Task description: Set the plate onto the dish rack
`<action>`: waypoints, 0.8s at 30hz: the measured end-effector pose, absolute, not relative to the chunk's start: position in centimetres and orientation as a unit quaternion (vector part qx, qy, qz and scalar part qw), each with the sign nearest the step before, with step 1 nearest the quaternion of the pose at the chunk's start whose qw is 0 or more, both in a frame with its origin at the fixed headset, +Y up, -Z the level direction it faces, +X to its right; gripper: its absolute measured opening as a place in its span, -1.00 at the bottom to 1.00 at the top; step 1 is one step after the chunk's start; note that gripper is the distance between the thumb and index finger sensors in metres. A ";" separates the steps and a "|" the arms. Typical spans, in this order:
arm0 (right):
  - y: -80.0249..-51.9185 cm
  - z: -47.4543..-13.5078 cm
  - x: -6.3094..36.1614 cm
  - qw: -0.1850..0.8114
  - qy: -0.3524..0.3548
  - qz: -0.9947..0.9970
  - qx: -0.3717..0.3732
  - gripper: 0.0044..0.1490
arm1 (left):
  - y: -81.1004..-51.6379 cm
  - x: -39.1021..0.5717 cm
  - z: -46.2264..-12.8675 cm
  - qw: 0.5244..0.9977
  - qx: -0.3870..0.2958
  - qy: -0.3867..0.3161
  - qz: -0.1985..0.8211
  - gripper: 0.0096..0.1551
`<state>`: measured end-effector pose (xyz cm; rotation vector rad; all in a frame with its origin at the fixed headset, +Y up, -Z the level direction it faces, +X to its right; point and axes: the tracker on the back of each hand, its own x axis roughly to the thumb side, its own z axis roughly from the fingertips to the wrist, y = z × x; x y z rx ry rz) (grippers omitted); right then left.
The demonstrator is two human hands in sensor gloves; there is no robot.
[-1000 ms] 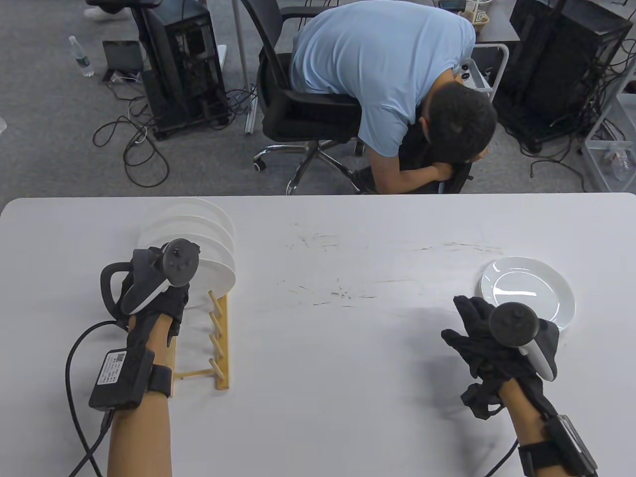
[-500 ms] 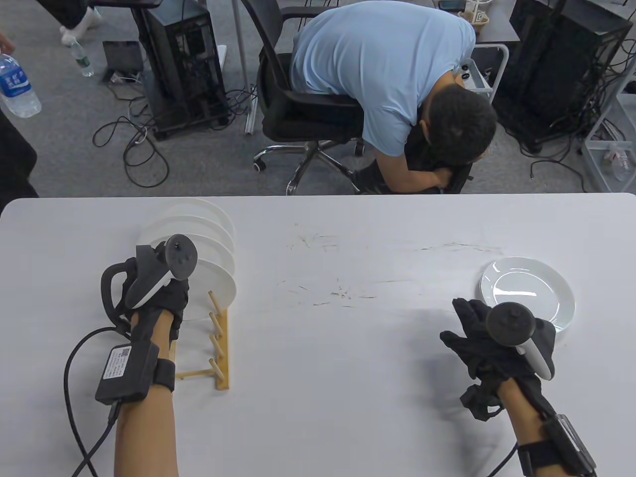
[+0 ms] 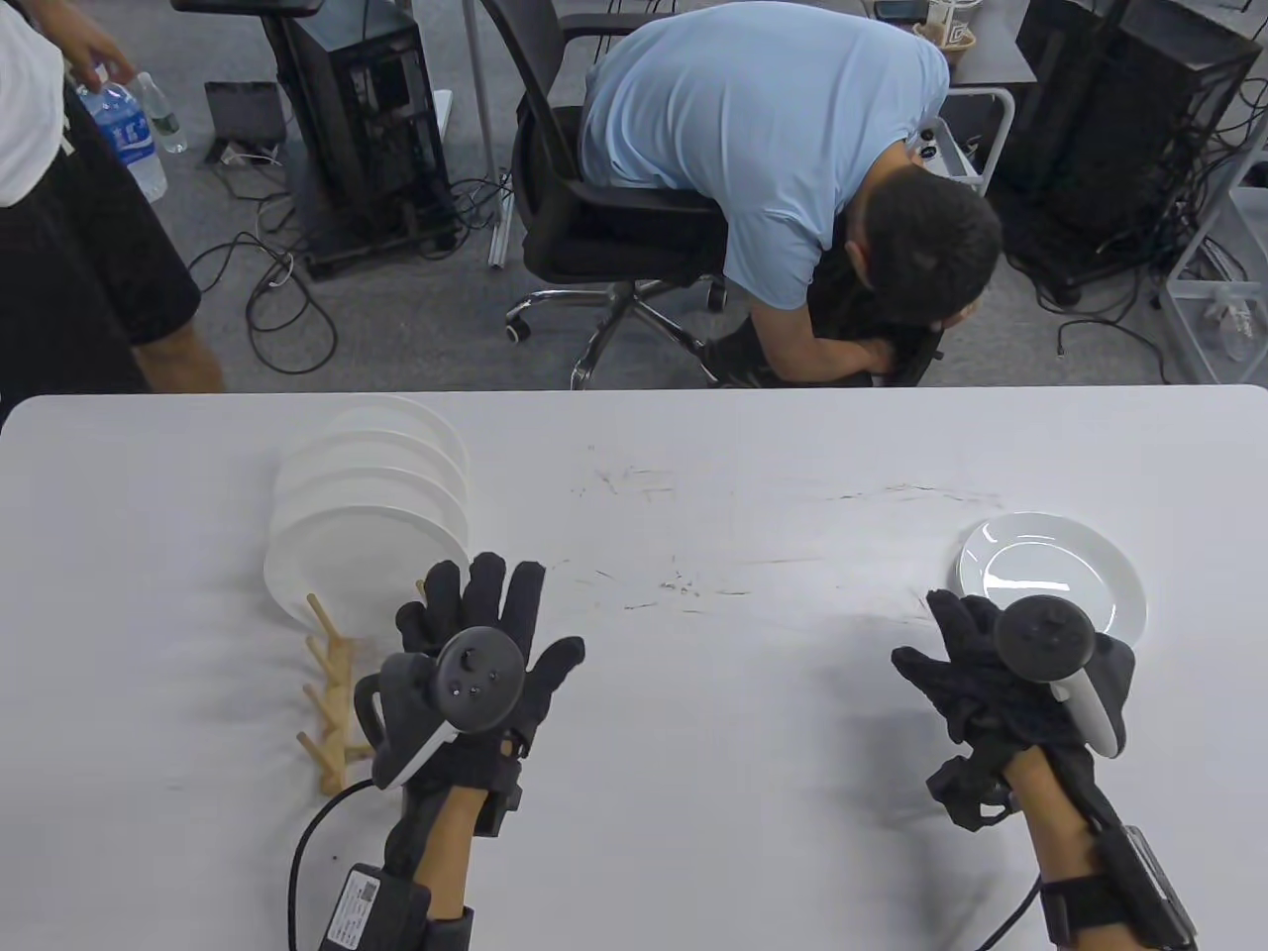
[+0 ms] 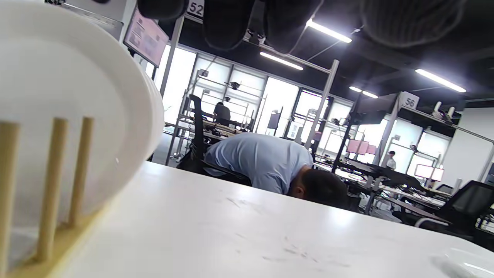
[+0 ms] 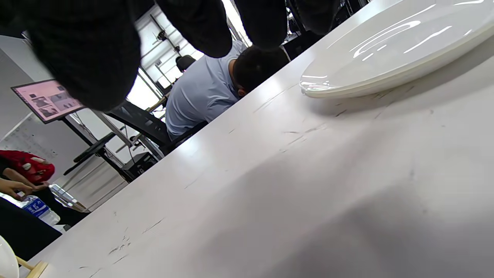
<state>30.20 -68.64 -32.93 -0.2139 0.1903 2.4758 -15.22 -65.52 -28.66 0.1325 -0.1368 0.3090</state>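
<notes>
**One plate left flat, four racked**

One wide white table [image 3: 693,693] is seen first, scuffed with dark marks at its middle. Beyond its far edge a man in a light blue shirt [image 3: 763,129] is slumped forward on a black office chair [image 3: 584,228], and a standing figure with a water bottle [image 3: 124,139] is caught at the far left. On the table's left, the wooden dish rack [image 3: 332,698] is loaded with white upright plates [image 3: 371,515] at its far end, its near pegs bare. Just right of the rack, the left hand [image 3: 490,664] is held flat over the table, fingers spread wide, nothing gripped. Over on the right, the loose plate [image 3: 1050,580] is lying flat on the table, well apart from the rack. The right hand [image 3: 1001,684] is placed just beside its near edge, fingers loosely extended; contact with the rim cannot be told. Nothing is held there.
</notes>
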 end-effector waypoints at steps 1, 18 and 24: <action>-68.1 -33.2 30.5 0.322 0.072 0.939 -0.094 0.11 | -65.8 -15.0 -28.7 0.985 0.056 -0.076 0.147 -0.01; -72.6 -38.8 41.3 0.190 0.080 0.860 -0.467 0.16 | -67.8 -15.6 -29.3 0.981 0.011 -0.079 0.175 0.00; -74.8 -39.3 42.3 0.176 0.089 0.842 -0.503 0.29 | -68.1 -16.0 -29.6 0.981 -0.002 -0.070 0.181 0.00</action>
